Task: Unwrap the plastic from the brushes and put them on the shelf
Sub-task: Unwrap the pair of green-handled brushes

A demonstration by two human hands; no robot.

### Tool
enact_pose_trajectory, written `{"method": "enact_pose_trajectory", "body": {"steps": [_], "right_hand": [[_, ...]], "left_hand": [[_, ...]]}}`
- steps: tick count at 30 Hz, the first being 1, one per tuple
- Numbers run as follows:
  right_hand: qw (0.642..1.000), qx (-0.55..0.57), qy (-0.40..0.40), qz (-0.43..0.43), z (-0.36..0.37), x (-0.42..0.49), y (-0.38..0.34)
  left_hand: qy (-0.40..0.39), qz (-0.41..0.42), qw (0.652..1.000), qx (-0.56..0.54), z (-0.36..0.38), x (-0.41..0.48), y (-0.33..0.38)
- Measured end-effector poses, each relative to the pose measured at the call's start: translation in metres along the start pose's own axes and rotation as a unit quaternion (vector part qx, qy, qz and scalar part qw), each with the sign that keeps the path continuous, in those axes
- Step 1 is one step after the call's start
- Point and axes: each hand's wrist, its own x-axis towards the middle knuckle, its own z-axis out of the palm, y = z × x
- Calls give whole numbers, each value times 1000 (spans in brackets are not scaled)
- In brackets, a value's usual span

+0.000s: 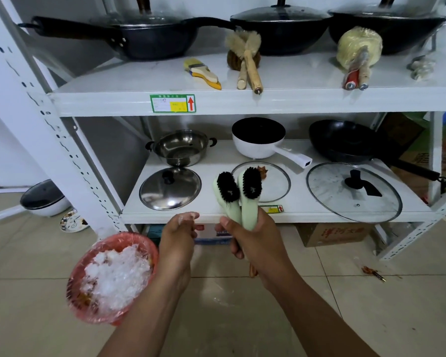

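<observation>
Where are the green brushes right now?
Both green brushes are held by their handles in the right hand, bristles up, in front of the lower shelf's edge, near the middle glass lid.

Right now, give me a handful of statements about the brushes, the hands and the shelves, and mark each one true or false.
1. The right hand holds two green brushes with black bristles. True.
2. The left hand holds a frying pan. False: its fingers are curled with no pan in them; the pans sit on the shelves.
3. A wrapped brush bundle lies on the upper shelf. True.
4. The red bin on the floor is empty. False: it holds crumpled clear plastic.
5. The steel pot has its lid on. False: the steel lid lies in front of it.
</observation>
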Motion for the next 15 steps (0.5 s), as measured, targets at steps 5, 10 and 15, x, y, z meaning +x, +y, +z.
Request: {"method": "enact_pose_trajectory", "body": {"steps": [5,10,15], "right_hand": [[998,-4,-56,3,38,3,10],[995,-20,-94,25,100,10,34],[990,-52,-126,35,148,11,50]], "left_hand": [[13,-92,990,-110,-43,13,-4],[49,-163,965,-201,-95,23,-12],[114,-213,924,-297,-156,36,-24]]}}
